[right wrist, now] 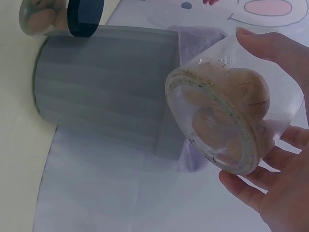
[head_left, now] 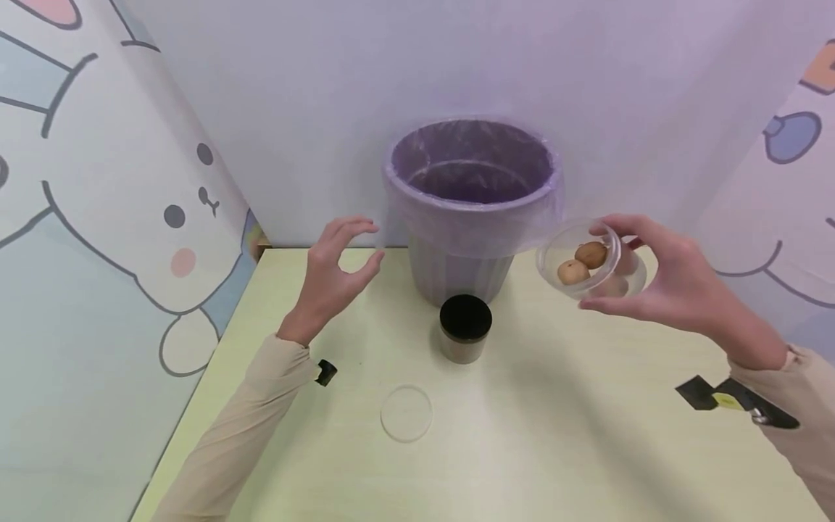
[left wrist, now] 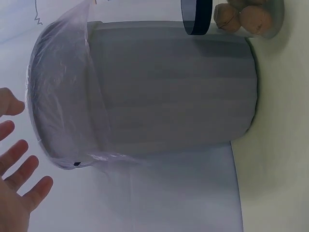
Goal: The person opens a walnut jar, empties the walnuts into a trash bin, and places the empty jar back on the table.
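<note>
My right hand [head_left: 685,283] grips a clear plastic jar [head_left: 562,243] with its thumb and fingers around the wall. The jar is tilted, its mouth facing the bin, and holds several round brown pieces that look like walnuts [right wrist: 248,94]. Crumbs line its bottom rim in the right wrist view. Left of the lilac trash bin [head_left: 457,250], my left hand [head_left: 329,268] hangs in the air, thumb and fingers apart, holding nothing. A second jar with a black lid [head_left: 466,319] stands in front of the bin, with similar brown pieces [left wrist: 256,20] inside.
A thin clear round lid or ring [head_left: 406,413] lies on the pale yellow table [head_left: 522,449], nearer me than the lidded jar. A clear liner [left wrist: 58,96] is folded over the bin's rim. Walls stand behind and on both sides, with cartoon animals at left and right.
</note>
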### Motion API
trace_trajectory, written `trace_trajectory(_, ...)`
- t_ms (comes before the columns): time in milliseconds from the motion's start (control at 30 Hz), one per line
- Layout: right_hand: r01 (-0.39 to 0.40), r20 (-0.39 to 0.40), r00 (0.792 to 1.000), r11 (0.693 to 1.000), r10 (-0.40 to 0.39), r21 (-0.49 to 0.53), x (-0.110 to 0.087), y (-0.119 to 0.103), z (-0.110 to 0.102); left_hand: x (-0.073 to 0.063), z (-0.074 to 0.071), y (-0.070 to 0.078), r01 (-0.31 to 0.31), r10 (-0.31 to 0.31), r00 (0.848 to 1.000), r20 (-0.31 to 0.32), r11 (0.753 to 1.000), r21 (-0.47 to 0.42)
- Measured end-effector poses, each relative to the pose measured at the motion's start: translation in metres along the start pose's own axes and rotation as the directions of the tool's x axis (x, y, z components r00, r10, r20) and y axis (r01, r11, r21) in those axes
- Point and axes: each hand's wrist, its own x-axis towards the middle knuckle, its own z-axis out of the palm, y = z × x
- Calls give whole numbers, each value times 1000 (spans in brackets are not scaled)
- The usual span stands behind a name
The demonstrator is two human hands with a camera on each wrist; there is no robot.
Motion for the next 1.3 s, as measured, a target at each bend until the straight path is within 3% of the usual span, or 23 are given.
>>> trace_trajectory(667, -58, 38, 998, 998, 59, -27, 23, 2, -13, 37, 7, -4, -141, 141, 990, 13, 990, 19)
trace_trajectory(1033, -80, 55, 995, 994, 84, -71, 38, 5, -18, 55, 20, -6, -199, 199, 980, -30, 980, 4)
trace_trajectory(1300, -74, 53, 996, 994, 78, -80, 48, 9, -21, 67, 31, -12, -221, 221, 975, 8, 975, 10)
